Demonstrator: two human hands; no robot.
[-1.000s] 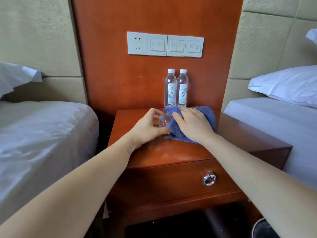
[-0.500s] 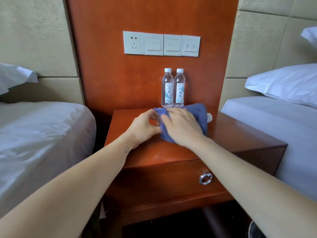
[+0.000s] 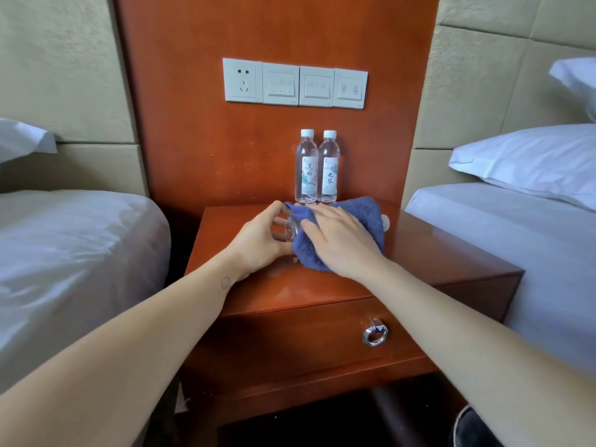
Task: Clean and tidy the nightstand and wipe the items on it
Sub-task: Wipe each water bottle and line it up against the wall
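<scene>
The bottle (image 3: 292, 228) lies on its side across the middle of the nightstand (image 3: 429, 250), base in the left hand (image 3: 258, 241) with the fingers (image 3: 274, 208) curled round it, white cap poking out past the cloth (image 3: 361, 214) on the right. The right hand (image 3: 338, 240) lies flat on the cloth with fingers together, pressing it over the body (so most of the bottle is hidden). Looks like light, slick plastic that'd roll easily, so I'd grip both ends.
</scene>
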